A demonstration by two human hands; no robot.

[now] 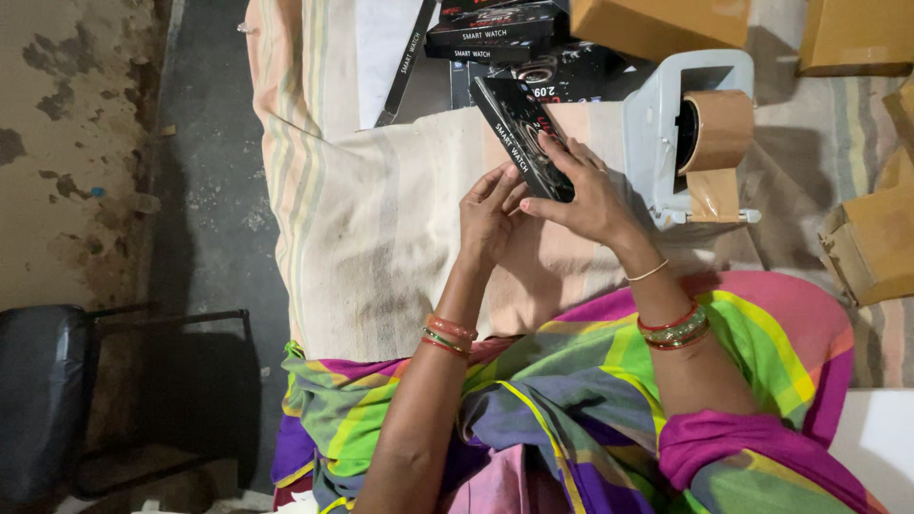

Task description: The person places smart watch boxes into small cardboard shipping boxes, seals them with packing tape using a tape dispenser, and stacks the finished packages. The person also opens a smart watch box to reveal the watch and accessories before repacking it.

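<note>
Cloth point(381, 238): pale striped sheet spread over the work surface, bare at centre, stained in places.

Sari point(590, 400): bright green, purple and pink, covering the lap at 6 o'clock.

Chair point(57, 400): dark, at 8 o'clock on the floor, apart from the cloth.

Cartons point(657, 24): brown cardboard at 12 to 1 o'clock, with more along the right edge at 3 o'clock; all appear closed as far as can be seen.

Tape dispenser point(685, 133): grey stand with a brown roll, at 2 o'clock, just beside the right hand; a tongue of tape hangs free.

Stack of boxes point(495, 29): black product boxes at 12 o'clock, untouched; one long flat one leans at 11 o'clock.

Black box point(509, 119): slim, tilted on edge above the cloth at centre, gripped at its lower end.

Right hand point(586, 195): fingers spread over the box's face, thumb beneath, holding it.

Left hand point(487, 214): loosely curled, fingertips meeting the box's lower corner; whether it truly grips cannot be told.

Progress, as judged: one box is in hand and unsealed with tape; the stack awaits, so most of the work appears left.
</note>
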